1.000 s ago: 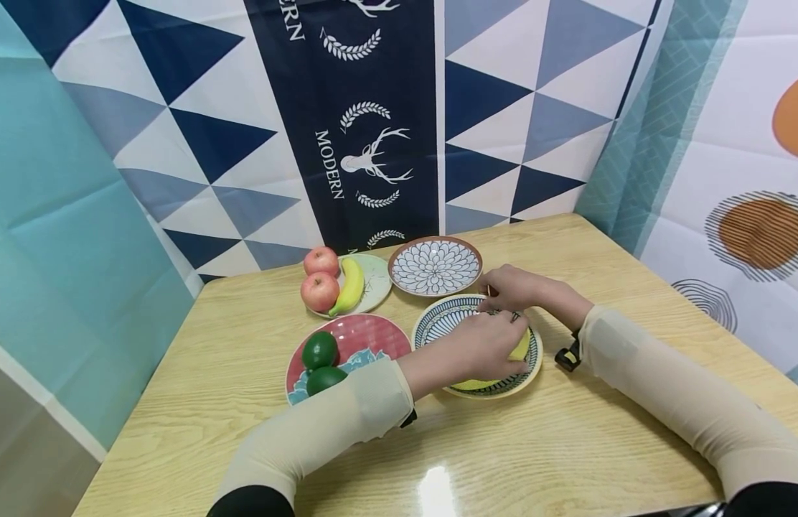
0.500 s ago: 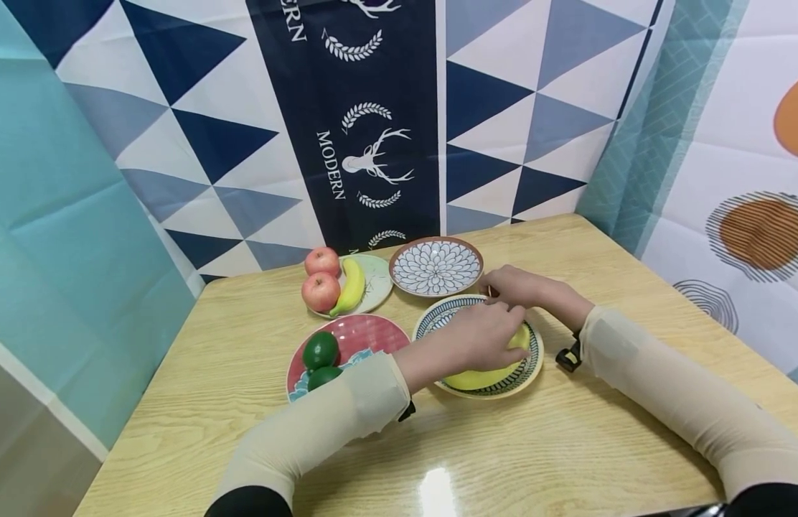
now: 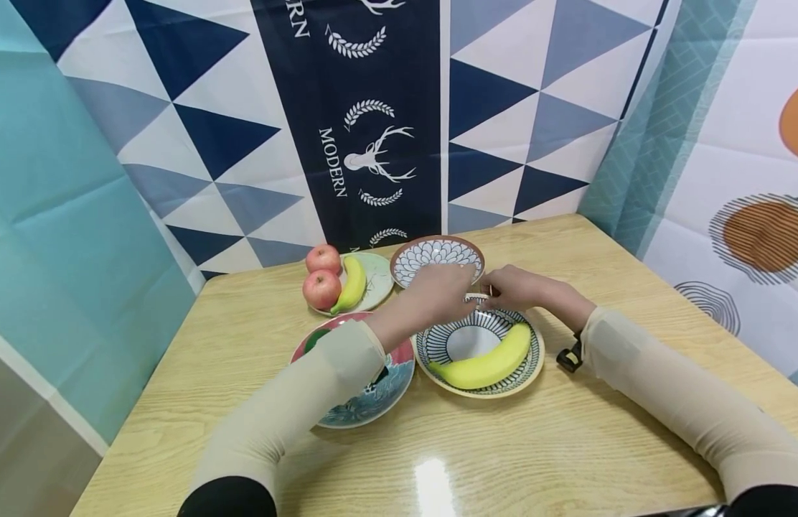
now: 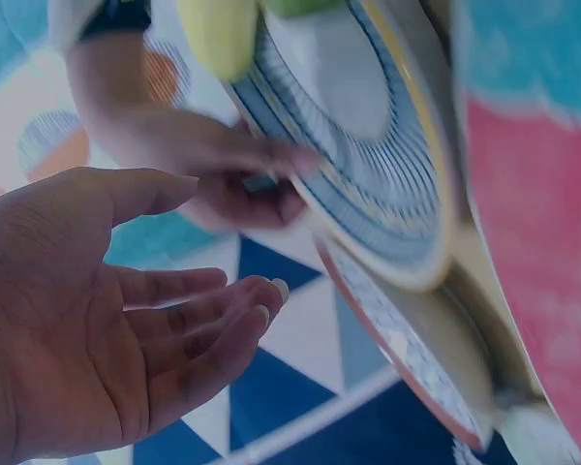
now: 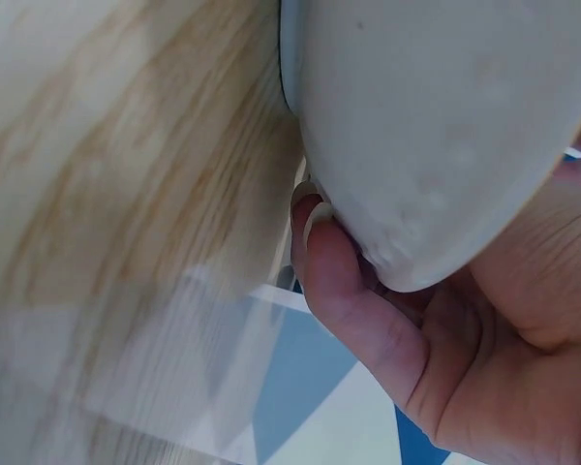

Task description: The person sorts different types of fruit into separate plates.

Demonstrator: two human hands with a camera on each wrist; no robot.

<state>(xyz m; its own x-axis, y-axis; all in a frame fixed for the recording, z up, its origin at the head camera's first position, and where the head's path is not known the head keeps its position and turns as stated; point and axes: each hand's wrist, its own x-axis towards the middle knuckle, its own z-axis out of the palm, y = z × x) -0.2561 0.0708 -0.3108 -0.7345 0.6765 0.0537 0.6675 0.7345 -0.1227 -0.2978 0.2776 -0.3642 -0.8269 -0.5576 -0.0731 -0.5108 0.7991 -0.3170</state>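
Observation:
A yellow banana [image 3: 489, 366] lies along the near side of a shallow bowl [image 3: 462, 343] with a blue line pattern. My right hand [image 3: 515, 289] grips the far right rim of this bowl; in the right wrist view its fingers [image 5: 353, 291] curl under the white underside, while the thumb lies over the rim in the left wrist view. My left hand [image 3: 440, 291] hovers above the bowl's far left edge, in front of the brown-rimmed plate [image 3: 405, 266]. Its fingers [image 4: 203, 339] are loosely bent and hold nothing in the left wrist view.
A red and blue plate [image 3: 389, 391] stands at left under my left forearm, which covers much of it and a dark green fruit [image 3: 315, 337]. Behind it, two apples [image 3: 322, 289] and a smaller banana [image 3: 351, 285] sit on a pale green plate [image 3: 379, 276]. A patterned cloth [image 3: 379, 108] hangs behind the table.
My left hand has let go of the banana and moved up and to the left, away from it. The banana now lies uncovered in the bowl. My right hand keeps its place on the rim.

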